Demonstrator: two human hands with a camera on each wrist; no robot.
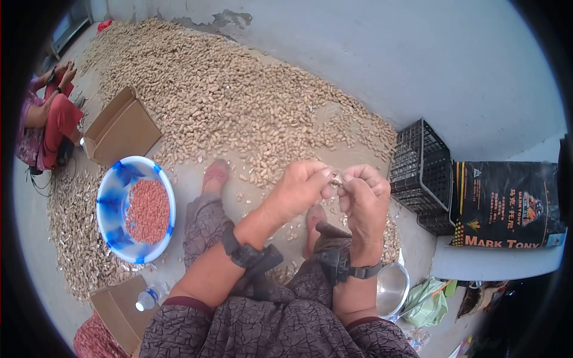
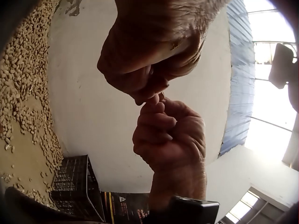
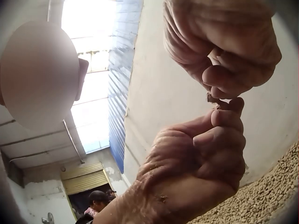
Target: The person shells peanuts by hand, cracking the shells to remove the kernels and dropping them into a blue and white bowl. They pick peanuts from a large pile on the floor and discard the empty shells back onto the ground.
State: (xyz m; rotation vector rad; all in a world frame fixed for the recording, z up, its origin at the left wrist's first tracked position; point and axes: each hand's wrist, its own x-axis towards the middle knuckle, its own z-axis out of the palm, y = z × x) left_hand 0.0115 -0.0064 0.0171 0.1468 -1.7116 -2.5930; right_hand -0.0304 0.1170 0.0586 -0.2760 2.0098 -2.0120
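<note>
In the head view a peanut shell (image 1: 336, 178), broken and pale brown, is held between the two hands above the knees. My left hand (image 1: 303, 190) pinches it from the left with thumb and curled fingers. From the other side my right hand (image 1: 366, 200) pinches it too, fingertips almost meeting the left ones. The right wrist view shows ragged bits of the peanut shell (image 3: 212, 99) between the fingertips; the rest is hidden by the fingers. A large heap of unshelled peanuts (image 1: 239, 101) spreads over the floor in front.
At the left stands a blue-and-white basin (image 1: 107, 230) holding shelled peanuts (image 1: 147, 212), near a cardboard box (image 1: 122, 128). Black crates (image 1: 421, 167), a printed black sack (image 1: 507, 203) and a metal bowl (image 1: 391, 289) are on the right. Another person (image 1: 51, 119) sits far left.
</note>
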